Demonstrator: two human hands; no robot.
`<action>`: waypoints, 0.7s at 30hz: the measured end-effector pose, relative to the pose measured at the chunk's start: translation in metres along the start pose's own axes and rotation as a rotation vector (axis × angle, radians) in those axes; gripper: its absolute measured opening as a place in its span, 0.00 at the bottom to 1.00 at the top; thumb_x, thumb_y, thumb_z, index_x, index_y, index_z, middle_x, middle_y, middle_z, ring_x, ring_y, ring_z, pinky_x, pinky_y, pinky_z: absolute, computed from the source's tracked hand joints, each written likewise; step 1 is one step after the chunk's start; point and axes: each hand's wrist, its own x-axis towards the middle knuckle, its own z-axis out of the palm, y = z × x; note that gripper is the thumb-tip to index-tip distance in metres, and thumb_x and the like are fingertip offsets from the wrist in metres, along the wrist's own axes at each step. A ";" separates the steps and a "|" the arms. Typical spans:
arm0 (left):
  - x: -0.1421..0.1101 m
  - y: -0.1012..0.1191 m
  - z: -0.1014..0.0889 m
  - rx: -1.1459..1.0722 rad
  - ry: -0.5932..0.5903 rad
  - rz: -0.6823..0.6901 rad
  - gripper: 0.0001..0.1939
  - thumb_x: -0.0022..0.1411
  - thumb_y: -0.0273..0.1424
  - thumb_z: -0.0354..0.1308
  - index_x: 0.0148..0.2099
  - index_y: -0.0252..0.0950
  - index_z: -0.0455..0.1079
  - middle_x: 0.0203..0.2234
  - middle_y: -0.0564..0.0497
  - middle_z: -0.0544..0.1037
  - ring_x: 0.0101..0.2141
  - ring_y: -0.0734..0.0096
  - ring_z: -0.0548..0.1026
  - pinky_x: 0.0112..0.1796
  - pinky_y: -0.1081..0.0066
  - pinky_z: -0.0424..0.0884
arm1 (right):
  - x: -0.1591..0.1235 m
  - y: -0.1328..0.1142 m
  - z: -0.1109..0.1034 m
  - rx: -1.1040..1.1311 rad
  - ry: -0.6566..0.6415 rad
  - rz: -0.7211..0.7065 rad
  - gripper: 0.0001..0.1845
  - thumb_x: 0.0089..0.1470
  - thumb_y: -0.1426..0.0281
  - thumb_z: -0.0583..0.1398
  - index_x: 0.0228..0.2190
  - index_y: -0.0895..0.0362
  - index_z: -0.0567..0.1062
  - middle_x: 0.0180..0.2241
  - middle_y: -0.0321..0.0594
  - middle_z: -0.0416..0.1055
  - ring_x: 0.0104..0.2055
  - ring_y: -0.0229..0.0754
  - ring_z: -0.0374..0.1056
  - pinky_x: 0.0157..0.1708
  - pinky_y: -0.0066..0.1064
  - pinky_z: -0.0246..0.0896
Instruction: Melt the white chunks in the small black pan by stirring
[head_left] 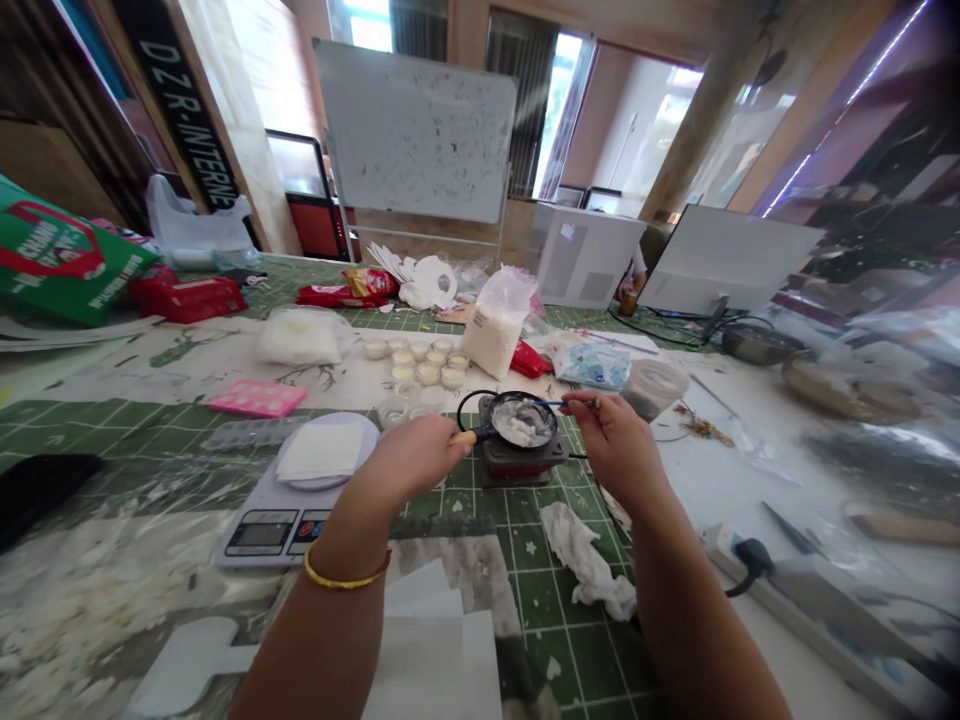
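Note:
A small dark pan (523, 421) with white, lumpy, partly melted-looking material sits on a small electric hot plate (517, 468). My left hand (420, 455) is closed around the pan's wooden-ended handle. In my right hand (611, 435) a thin blue stick (551, 403) is pinched, its far end reaching into the white material. Left of the pan, a kitchen scale (285, 500) carries a stack of white square sheets (321, 450). Behind the pan, several small clear cups (427, 373) with pale contents stand near an open plastic bag of white granules (493, 335).
A crumpled white tissue (585, 560) lies between my forearms. On the right are a power strip (817, 610) with a black plug and a clear tub (654, 388). A pink patterned packet (257, 397) and white paper sheets (439, 650) also lie on the table.

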 end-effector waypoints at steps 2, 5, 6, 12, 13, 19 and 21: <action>0.000 0.000 0.000 -0.004 0.000 0.006 0.23 0.58 0.46 0.39 0.27 0.36 0.65 0.26 0.47 0.74 0.25 0.68 0.69 0.23 0.72 0.56 | 0.000 0.002 -0.002 -0.013 -0.060 -0.009 0.15 0.55 0.63 0.50 0.35 0.54 0.74 0.31 0.40 0.73 0.37 0.43 0.66 0.37 0.33 0.58; 0.001 0.000 0.000 -0.001 0.001 -0.004 0.22 0.58 0.46 0.40 0.27 0.36 0.66 0.26 0.47 0.74 0.25 0.68 0.69 0.24 0.72 0.56 | 0.000 0.006 -0.008 0.015 -0.016 0.005 0.16 0.55 0.62 0.49 0.36 0.54 0.73 0.32 0.40 0.73 0.37 0.43 0.67 0.38 0.34 0.58; 0.001 0.001 0.000 0.000 0.004 -0.008 0.22 0.58 0.46 0.40 0.26 0.36 0.66 0.26 0.47 0.74 0.25 0.69 0.69 0.24 0.72 0.56 | 0.000 0.007 -0.009 0.011 0.021 0.016 0.16 0.55 0.61 0.49 0.36 0.54 0.73 0.33 0.40 0.73 0.38 0.43 0.67 0.39 0.34 0.58; 0.001 0.000 0.002 -0.005 0.009 0.004 0.23 0.58 0.46 0.40 0.26 0.36 0.65 0.25 0.47 0.73 0.24 0.69 0.69 0.23 0.72 0.55 | 0.000 0.006 -0.013 -0.003 -0.085 0.003 0.15 0.55 0.62 0.50 0.34 0.54 0.73 0.31 0.39 0.74 0.36 0.43 0.67 0.37 0.33 0.58; 0.001 0.000 0.002 -0.004 0.010 0.005 0.23 0.58 0.46 0.40 0.26 0.36 0.65 0.25 0.47 0.73 0.24 0.69 0.69 0.23 0.72 0.55 | -0.001 0.006 -0.012 0.019 -0.068 0.006 0.15 0.55 0.62 0.50 0.35 0.54 0.73 0.31 0.39 0.74 0.36 0.42 0.67 0.37 0.33 0.58; 0.002 0.000 0.002 0.005 0.008 0.009 0.22 0.58 0.45 0.40 0.26 0.36 0.65 0.26 0.47 0.74 0.25 0.68 0.69 0.24 0.71 0.56 | -0.003 0.002 -0.008 0.001 -0.094 -0.008 0.15 0.55 0.63 0.50 0.35 0.54 0.74 0.31 0.40 0.73 0.38 0.43 0.67 0.37 0.34 0.58; 0.002 0.000 0.002 0.003 -0.001 0.007 0.21 0.58 0.45 0.40 0.27 0.36 0.65 0.26 0.47 0.74 0.25 0.67 0.69 0.24 0.72 0.55 | -0.005 0.000 -0.009 0.058 -0.117 -0.011 0.14 0.55 0.62 0.50 0.35 0.53 0.73 0.32 0.39 0.74 0.37 0.42 0.68 0.37 0.33 0.58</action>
